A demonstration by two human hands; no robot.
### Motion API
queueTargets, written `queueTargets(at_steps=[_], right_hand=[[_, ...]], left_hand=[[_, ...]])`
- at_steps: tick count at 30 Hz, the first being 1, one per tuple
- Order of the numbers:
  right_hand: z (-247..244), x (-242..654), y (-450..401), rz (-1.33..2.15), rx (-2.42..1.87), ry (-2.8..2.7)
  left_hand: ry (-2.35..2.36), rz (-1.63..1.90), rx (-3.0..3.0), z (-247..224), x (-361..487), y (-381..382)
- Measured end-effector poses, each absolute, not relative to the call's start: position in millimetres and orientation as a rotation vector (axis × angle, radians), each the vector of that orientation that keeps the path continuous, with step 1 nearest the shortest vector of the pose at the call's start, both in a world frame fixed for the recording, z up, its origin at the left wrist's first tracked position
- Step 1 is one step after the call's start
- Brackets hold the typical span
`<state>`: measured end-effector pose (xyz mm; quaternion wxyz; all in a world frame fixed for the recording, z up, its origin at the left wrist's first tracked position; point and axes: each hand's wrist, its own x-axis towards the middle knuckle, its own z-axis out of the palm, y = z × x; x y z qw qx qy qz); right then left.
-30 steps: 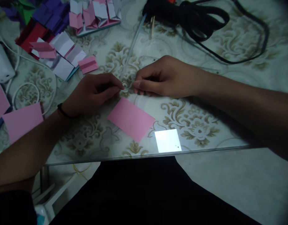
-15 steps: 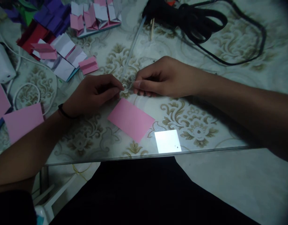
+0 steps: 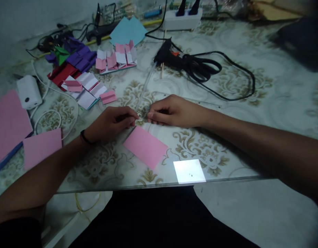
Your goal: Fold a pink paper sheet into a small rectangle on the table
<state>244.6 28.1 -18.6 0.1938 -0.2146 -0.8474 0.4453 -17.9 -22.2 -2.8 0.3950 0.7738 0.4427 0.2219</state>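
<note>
My left hand (image 3: 112, 120) rests on the table with its fingers curled and thumb against them. Opposite it, my right hand (image 3: 171, 112) lies curled too, thumb pressed to the forefinger. A small gap separates the two sets of fingertips, and nothing shows in either hand. Just below them a pink paper rectangle (image 3: 146, 147) lies flat. A clear glue stick (image 3: 145, 84) runs from the black glue gun (image 3: 169, 57) down towards the gap between my hands.
Folded paper pieces in pink and white (image 3: 116, 58), purple (image 3: 81, 58) and red (image 3: 62, 74) lie at the back left. A white adapter (image 3: 29, 92) with a cable and more pink paper (image 3: 42, 146) are at left. Behind stands a power strip (image 3: 183, 20).
The view has tilted up, so the back of the table, blue paper and power strip now show. My hands keep the same curled pose beside the pink paper.
</note>
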Motion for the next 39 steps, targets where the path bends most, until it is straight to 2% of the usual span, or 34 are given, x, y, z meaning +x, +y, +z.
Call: queueTargets(at_steps=[39], right_hand=[[-18.8, 246.1, 28.1, 1.229, -0.593, -2.392]], left_hand=[[1.127, 0.584, 1.971, -2.0, -16.6, -22.0]])
